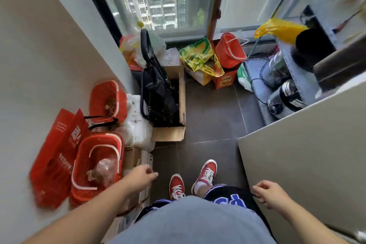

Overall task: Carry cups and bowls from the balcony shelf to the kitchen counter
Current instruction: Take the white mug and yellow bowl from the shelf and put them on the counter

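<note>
I stand on a narrow balcony and look down at my feet in red sneakers [206, 174]. My left hand [141, 176] hangs at the lower left with loosely curled fingers and holds nothing. My right hand [270, 194] hangs at the lower right beside a beige cabinet panel [307, 154], fingers loosely curled, also without anything in it. A grey shelf [257, 85] at the right carries a blender jar [276, 67] and a steel appliance [287, 95]. No cup or bowl can be made out.
Red baskets [95, 166], a red paper bag [57, 156] and boxes line the left wall. A folded black cart [156, 85] stands in a cardboard box [174, 132]. A yellow-green sack [202, 57] and a red basket [230, 49] sit under the window. Dark floor tiles [213, 117] run down the middle.
</note>
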{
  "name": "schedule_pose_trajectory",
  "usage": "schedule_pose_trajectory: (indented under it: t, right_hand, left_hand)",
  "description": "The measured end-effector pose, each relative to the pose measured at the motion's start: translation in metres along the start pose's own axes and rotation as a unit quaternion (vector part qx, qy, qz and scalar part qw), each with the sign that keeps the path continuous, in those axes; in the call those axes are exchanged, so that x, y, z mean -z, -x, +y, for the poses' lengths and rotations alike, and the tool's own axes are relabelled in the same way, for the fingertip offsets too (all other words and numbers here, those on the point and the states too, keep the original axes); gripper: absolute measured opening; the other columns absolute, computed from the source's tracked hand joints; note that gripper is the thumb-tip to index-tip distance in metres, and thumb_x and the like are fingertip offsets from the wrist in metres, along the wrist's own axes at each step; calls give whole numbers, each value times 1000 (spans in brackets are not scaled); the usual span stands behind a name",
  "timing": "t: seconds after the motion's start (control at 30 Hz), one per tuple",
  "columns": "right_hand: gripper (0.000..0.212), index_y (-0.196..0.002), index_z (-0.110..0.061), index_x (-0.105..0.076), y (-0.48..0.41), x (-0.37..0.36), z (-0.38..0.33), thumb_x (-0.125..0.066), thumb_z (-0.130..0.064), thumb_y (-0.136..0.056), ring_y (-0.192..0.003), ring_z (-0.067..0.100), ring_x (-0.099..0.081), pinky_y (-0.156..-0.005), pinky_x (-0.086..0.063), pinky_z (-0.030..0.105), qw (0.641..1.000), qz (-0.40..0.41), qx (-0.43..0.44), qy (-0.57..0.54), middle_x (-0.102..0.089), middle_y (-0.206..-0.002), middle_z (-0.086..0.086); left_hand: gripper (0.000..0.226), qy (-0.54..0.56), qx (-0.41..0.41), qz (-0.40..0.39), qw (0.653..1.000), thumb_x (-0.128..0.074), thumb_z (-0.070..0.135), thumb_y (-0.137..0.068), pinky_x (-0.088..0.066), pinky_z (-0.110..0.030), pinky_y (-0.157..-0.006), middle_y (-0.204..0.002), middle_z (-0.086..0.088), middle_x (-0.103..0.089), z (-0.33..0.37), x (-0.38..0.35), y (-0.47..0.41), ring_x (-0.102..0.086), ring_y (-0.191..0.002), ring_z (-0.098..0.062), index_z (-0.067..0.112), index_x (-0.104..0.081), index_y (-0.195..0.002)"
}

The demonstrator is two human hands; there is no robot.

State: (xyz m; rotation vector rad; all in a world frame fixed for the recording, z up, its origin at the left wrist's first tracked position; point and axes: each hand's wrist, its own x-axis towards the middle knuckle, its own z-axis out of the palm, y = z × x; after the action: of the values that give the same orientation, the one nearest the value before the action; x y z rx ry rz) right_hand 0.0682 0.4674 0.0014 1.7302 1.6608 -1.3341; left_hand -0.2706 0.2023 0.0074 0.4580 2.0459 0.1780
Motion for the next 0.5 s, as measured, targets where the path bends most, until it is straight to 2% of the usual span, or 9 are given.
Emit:
schedule_pose_trajectory:
  t: [0.13,0.23,0.4,0.5]
  right_hand:
    - [22,-69,-5,-59,-24,33,8,-63,-8,-89,-41,18,-42,-43,-26,18,997,-1,-58,-42,-55,-58,12]
    - [22,-66,-4,-60,-48,60,-13,-66,-8,-87,-42,19,-46,-44,-32,21,997,13,-48,-59,-58,-53,10]
    - [17,-66,-14,-65,-79,109,-97,-68,-18,-83,-39,9,-49,-46,-39,22,994,26,63,-84,-59,-45,-2]
    - [11,-73,-15,-68,-79,144,-157,-68,-22,-81,-61,14,-64,-64,-53,33,982,41,154,-100,-67,-62,0]
  left_hand:
    - [18,-12,-31,-8,999,-58,50,-87,-48,-24,-59,-84,9,-68,68,21,-40,-66,-76,-7,32,-62,-87]
    - [16,-3,-38,2,999,-60,50,-86,-50,-22,-61,-86,10,-69,121,33,-62,-65,-79,-4,35,-63,-89]
    - [18,-20,-117,20,993,-61,47,-86,-47,-20,-64,-80,9,-70,227,58,-80,-63,-76,0,29,-66,-85]
    - [13,-1,-198,33,980,-63,43,-84,-49,-19,-70,-78,13,-70,300,76,-74,-63,-76,2,32,-67,-79]
